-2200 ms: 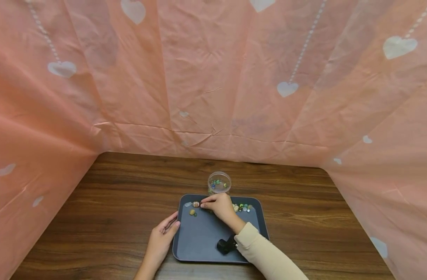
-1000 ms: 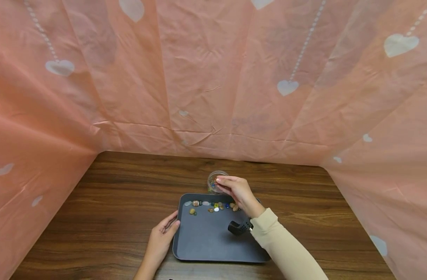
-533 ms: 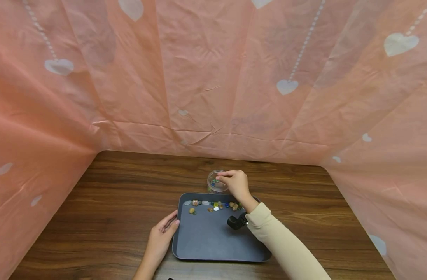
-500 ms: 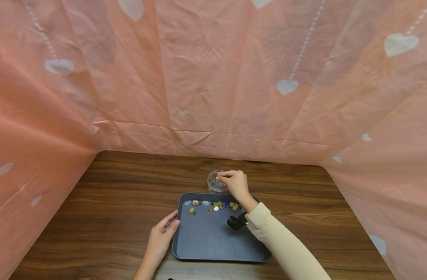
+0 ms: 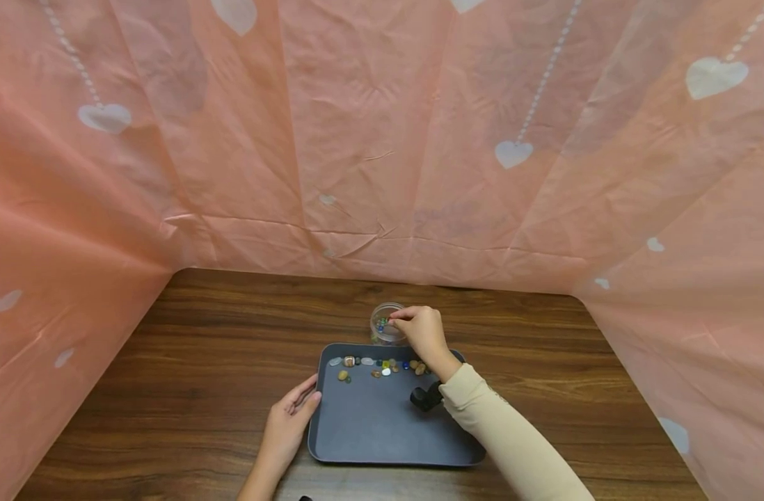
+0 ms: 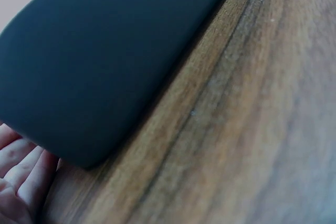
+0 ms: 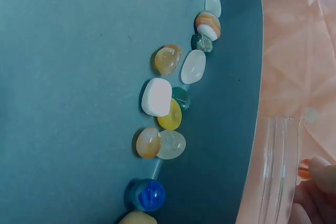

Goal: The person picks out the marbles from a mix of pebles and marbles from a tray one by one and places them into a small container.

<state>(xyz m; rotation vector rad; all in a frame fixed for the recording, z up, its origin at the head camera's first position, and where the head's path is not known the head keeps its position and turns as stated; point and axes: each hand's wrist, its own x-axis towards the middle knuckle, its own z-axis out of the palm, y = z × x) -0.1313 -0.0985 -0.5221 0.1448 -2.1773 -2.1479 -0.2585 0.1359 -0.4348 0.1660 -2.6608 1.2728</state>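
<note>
My left hand [image 5: 286, 422] holds the left rim of a dark grey tray [image 5: 382, 438], thumb at the edge and fingers against the outer wall. In the left wrist view, the fingers [image 6: 26, 169] lie beside the tray's wall [image 6: 121, 56]. My right hand [image 5: 424, 335] is over the clear round jar [image 5: 377, 335] behind the tray, with thumb and forefinger at its mouth. Between those fingertips, the right wrist view shows a small orange-red piece [image 7: 304, 170], mostly covered; its kind is unclear. Blue and green marbles [image 5: 381, 325] lie inside the jar.
Polished stones line the tray's far side, among them a banded stone [image 7: 208, 24], a white stone [image 7: 157, 97] and a yellow one [image 7: 170, 115]. A blue marble [image 7: 149, 195] lies near them. A black wrist mount [image 5: 424, 398] hangs over the tray. Pink curtain [image 5: 382, 139] surrounds the wooden table [image 5: 232, 334].
My right hand has moved from the stones at the tray's far left to the jar's mouth, where it has stayed with slight shifts. My left hand keeps its place on the tray.
</note>
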